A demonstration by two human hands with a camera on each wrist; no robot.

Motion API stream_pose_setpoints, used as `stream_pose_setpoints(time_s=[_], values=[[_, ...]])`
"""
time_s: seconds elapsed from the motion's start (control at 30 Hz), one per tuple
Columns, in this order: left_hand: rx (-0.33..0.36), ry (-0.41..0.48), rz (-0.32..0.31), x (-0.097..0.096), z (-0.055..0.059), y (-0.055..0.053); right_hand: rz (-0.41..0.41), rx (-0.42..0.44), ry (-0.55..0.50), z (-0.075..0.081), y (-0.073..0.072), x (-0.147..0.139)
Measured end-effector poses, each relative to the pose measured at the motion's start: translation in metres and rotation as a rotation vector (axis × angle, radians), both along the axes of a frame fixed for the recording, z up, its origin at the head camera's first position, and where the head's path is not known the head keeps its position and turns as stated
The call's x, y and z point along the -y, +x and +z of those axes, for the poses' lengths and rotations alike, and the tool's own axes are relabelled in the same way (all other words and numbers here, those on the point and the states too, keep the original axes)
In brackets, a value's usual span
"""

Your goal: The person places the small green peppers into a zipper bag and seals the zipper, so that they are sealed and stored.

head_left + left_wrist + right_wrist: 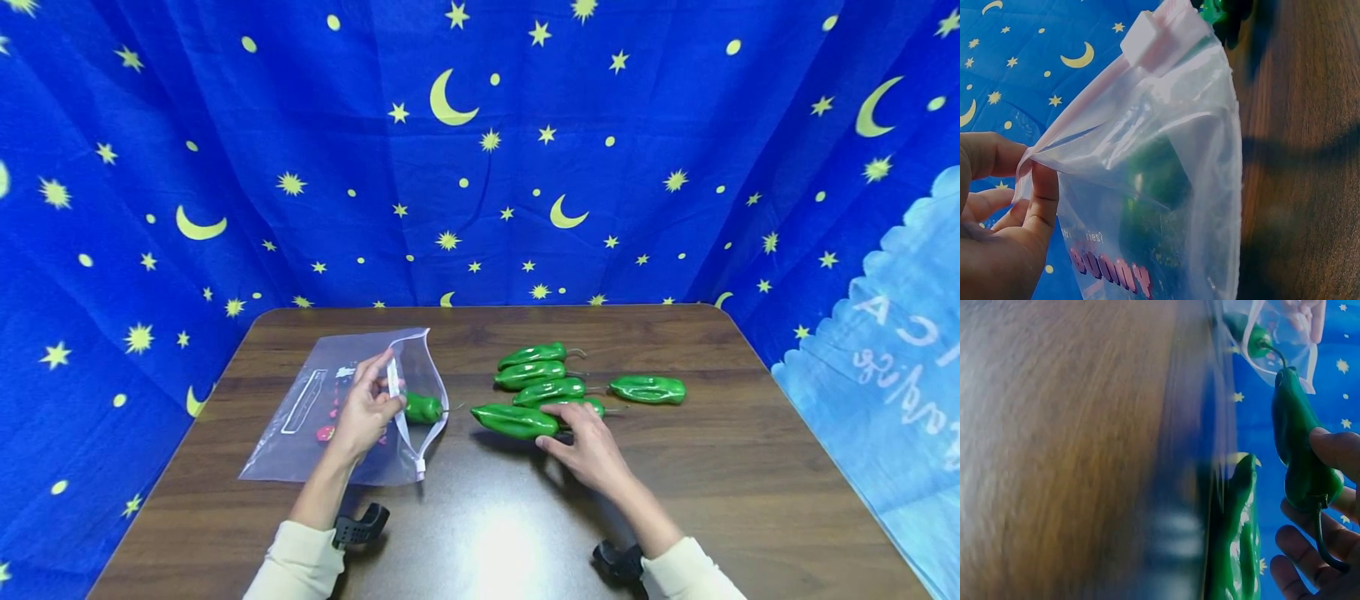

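My left hand point(363, 421) pinches the upper edge of a clear zip bag point(300, 442), which lies on the table at the left with its mouth held apart, facing right. Inside that mouth sits a green pepper point(423, 408), its stem poking out; through the plastic in the left wrist view the pepper point(1154, 175) looks blurred. My right hand point(588, 446) grips another green pepper point(513, 422) near its stem end, thumb on one side and fingers on the other in the right wrist view. This pepper's tip points toward the bag.
Several green peppers point(531, 375) lie side by side behind the right hand. One more pepper point(647, 389) is apart from them on the right. All rest on a brown wooden table point(735, 467), with a blue star-and-moon curtain point(510, 167) around it.
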State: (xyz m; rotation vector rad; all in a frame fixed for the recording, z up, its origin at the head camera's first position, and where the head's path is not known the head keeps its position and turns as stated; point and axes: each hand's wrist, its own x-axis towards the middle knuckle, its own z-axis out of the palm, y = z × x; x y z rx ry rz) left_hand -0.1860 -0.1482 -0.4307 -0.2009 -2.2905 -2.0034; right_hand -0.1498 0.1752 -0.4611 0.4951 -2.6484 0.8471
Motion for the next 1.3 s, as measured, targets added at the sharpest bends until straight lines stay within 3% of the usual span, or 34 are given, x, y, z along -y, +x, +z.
stream_pose_setpoints(time_s=[0.6,1.3], values=[[-0.005,0.013,-0.012,-0.004,0.0,0.002,0.054,-0.021,-0.001,-0.005,-0.009,0.029],[0.019,0.005,-0.029,-0.013,0.002,0.003,0.055,-0.028,0.002,-0.005,-0.017,0.046]])
